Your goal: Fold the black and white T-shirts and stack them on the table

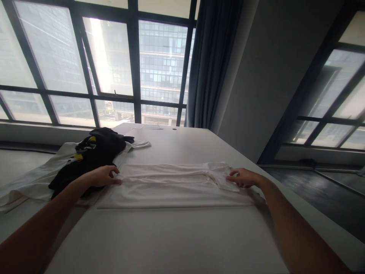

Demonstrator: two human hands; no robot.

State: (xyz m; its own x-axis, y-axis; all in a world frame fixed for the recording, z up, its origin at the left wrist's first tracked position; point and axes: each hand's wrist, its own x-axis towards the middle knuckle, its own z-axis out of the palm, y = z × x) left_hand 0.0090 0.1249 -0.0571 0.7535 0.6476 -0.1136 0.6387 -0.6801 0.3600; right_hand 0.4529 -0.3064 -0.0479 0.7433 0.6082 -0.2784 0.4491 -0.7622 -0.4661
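A white garment [171,196] lies across the white table, folded into a long band with creases and an overlapping layer along its middle. My left hand [107,176] pinches its left end between thumb and fingers. At the opposite end, my right hand [242,178] grips the cloth near a folded-over corner, its fingertips closed on the fabric. The garment's near edge runs fairly straight and rests on the tabletop.
Dark clothing with yellow patches [97,152] is heaped on white cloth [34,180] at the left. The white table [182,239] reaches toward the windows. A blue curtain [211,64] hangs beyond its far right side.
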